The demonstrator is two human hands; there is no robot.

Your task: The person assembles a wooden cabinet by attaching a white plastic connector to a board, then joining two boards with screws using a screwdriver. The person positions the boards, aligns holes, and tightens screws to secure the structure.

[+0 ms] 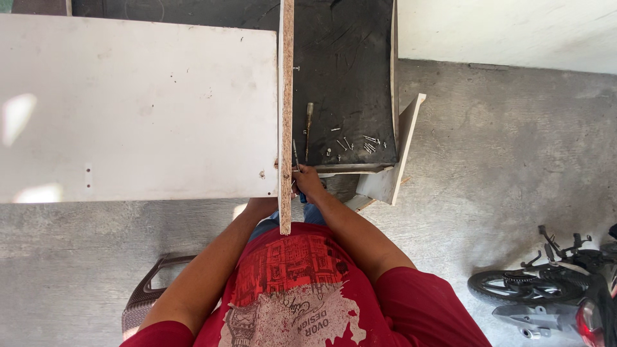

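A large white panel (138,109) lies flat beside an upright chipboard panel (286,115). The dark tabletop (347,64) carries loose screws (368,144) near its front edge. The right hand (308,182) grips a screwdriver (295,156) against the chipboard panel; the left hand's grip cannot be determined, being hidden behind that panel.

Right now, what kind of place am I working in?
Likely a garage or open home workshop, set up for furniture assembly: a bare concrete floor, a parked motorcycle, and white particleboard panels on a dark worktop strewn with loose screws.
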